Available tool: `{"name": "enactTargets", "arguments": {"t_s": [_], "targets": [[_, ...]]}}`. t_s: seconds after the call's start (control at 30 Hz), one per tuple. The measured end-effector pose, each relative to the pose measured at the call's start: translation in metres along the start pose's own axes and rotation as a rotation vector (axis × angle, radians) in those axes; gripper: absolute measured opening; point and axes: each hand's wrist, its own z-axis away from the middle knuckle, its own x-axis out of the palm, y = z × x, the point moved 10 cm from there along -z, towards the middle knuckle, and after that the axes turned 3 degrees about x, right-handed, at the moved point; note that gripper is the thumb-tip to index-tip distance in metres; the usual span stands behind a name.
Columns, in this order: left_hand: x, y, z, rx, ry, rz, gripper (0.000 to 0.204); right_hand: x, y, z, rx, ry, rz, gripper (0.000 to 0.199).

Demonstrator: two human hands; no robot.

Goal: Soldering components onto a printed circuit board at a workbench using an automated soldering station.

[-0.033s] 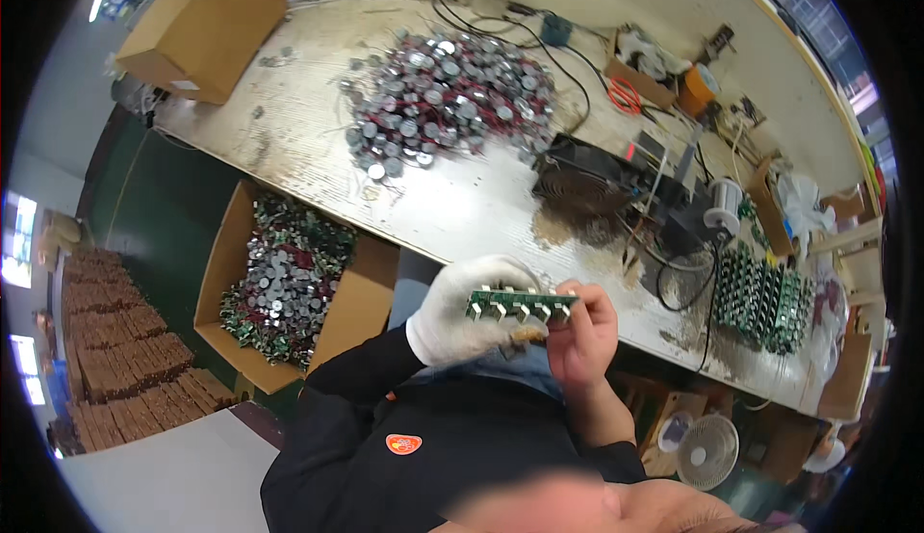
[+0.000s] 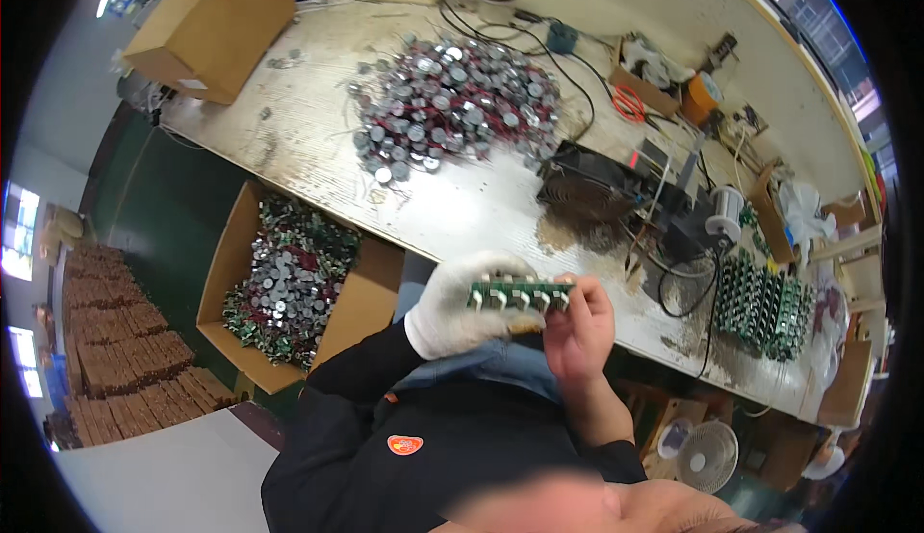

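A narrow green circuit board [image 2: 518,297] with a row of white connectors is held level in front of my body. My left hand [image 2: 452,313], in a white glove, is closed around its left end and underside. At the right end, my bare right hand [image 2: 580,336] pinches the board between thumb and fingers. The glove's fingertips behind the board are partly hidden. Beyond both hands, a large heap of round silver parts with red wires [image 2: 452,104] lies on the worktable [image 2: 318,172].
Left of me stands an open carton [image 2: 221,287] of boards and silver discs. A black fan [image 2: 582,182] and a spool of wire [image 2: 724,208] are on the table's right side, beside rows of green boards [image 2: 760,307]. A closed cardboard box [image 2: 207,37] sits far left.
The board has turned slightly, its connectors now facing more toward the view. Both hands keep their grip on it, and the whole view has shifted a little.
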Motion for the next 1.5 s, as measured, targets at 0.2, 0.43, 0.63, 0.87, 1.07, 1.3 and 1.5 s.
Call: {"name": "enactTargets", "arguments": {"t_s": [0.2, 0.43, 0.63, 0.87, 1.07, 1.3, 1.5], "targets": [[-0.071, -0.013, -0.028, 0.001, 0.247, -0.003, 0.038, 0.002, 0.043, -0.071, 0.05, 0.093, 0.01, 0.01], [-0.074, -0.088, -0.048, -0.257, 0.079, 0.738, 0.027, -0.019, 0.109, -0.097, 0.439, 0.216, -0.326, 0.013], [-0.088, -0.079, -0.048, -0.139, 0.304, 0.517, 0.027, -0.011, 0.1, -0.11, 0.254, 0.176, -0.071, 0.037], [-0.098, -0.061, -0.049, -0.081, 0.279, 0.475, 0.025, -0.017, 0.103, -0.108, 0.283, 0.233, -0.164, 0.011], [-0.1, -0.074, -0.051, -0.179, 0.325, 0.638, 0.02, -0.025, 0.113, -0.116, 0.305, 0.272, -0.212, 0.012], [-0.11, -0.121, -0.051, -0.261, 0.278, 0.881, 0.023, -0.012, 0.128, -0.112, 0.433, 0.255, -0.323, 0.025], [-0.106, -0.064, -0.047, -0.034, 0.442, 0.367, 0.021, -0.002, 0.104, -0.118, 0.196, 0.174, -0.182, 0.022]]}}
